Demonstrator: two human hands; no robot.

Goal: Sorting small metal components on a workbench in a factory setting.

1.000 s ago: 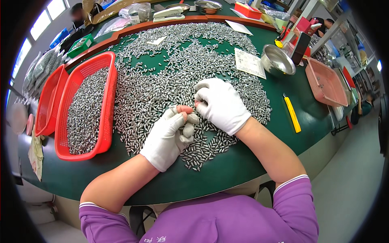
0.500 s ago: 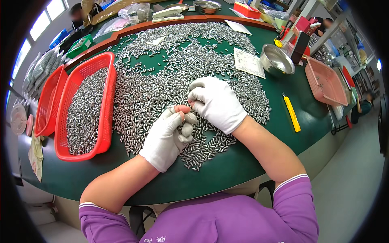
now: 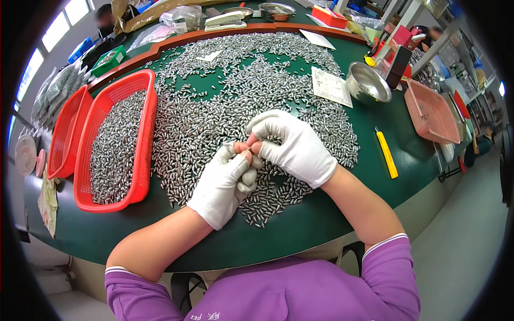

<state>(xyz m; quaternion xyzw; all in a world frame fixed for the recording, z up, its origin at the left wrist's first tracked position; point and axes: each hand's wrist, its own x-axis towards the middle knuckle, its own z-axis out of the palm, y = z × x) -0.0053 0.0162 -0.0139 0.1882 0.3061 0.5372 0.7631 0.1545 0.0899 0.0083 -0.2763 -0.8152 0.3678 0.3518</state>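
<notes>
Both hands wear white gloves with some fingertips bare, and they meet above a wide spread of small silvery metal pieces (image 3: 198,128). My left hand (image 3: 219,184) is closed in a pinch, its lower fingers curled in beneath. The thumb and forefinger of my right hand (image 3: 294,147) press together against the left fingertips. Whatever sits between them is too small or too covered to make out. Left of the spread, a red perforated basket (image 3: 145,144) holds many similar metal pieces.
Another red basket (image 3: 61,142) stands at the far left. To the right are a yellow-handled cutter (image 3: 386,155), a steel bowl (image 3: 368,83), a printed paper slip (image 3: 331,85) and a pink basket (image 3: 431,115). A raised brown edge (image 3: 214,36) borders the green table's back.
My right hand has come down slightly and turned, its thumb now showing against the left fingertips. My left hand stays pinched in nearly the same place.
</notes>
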